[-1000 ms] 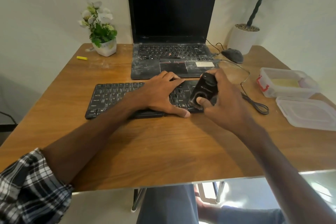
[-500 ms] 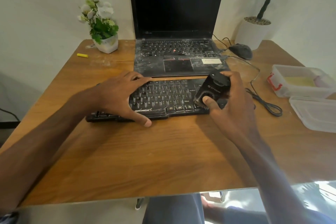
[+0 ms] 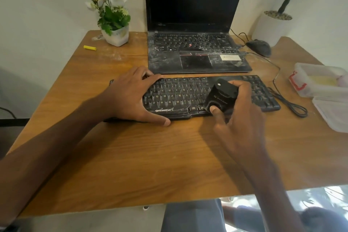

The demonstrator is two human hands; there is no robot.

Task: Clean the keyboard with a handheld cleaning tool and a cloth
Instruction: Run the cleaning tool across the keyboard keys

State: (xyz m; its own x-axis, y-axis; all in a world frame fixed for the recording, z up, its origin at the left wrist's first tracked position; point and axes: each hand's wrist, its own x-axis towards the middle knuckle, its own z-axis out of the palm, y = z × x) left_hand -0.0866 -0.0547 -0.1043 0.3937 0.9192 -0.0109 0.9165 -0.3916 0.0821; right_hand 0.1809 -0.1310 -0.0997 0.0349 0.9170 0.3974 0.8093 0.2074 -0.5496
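Black handheld cleaning tool sits on the keyboard, right of its middle, the right hand holding it in a closed grip, thumb on its near lip. The left hand lies flat, fingers straight, on the keyboard's left end. Over the last 1 second it slid left off the middle keys, baring them; I judge the tool can now sweep leftward. The keyboard lies mid-counter, just near of the laptop.

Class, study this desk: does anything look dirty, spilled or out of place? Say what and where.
The laptop has whitish dust smeared over its palm rest and keys. The same powder is scattered on the table beside the flower pot, where a small yellow object lies loose. The mouse looks dusty too.
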